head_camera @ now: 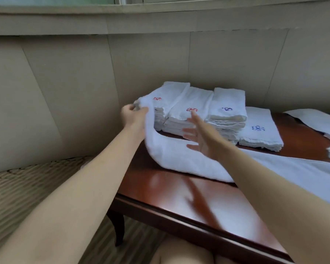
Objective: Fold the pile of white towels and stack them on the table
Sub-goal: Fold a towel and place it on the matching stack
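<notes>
Head view shows me midway through folding one long white towel [189, 159] on the table [179, 197]. My left hand [134, 116] pinches one end of it, lifted just in front of the folded stacks [198, 111]. My right hand [202, 136] hovers spread above the towel's middle, holding nothing and blurred. The towel lies just nearer me than the stacks, its long axis running from the raised end by the leftmost stack across to the right and toward me, out of view. Next, I judge, I must carry the pinched end over onto the rest, edges matched, then flatten it with my right palm.
</notes>
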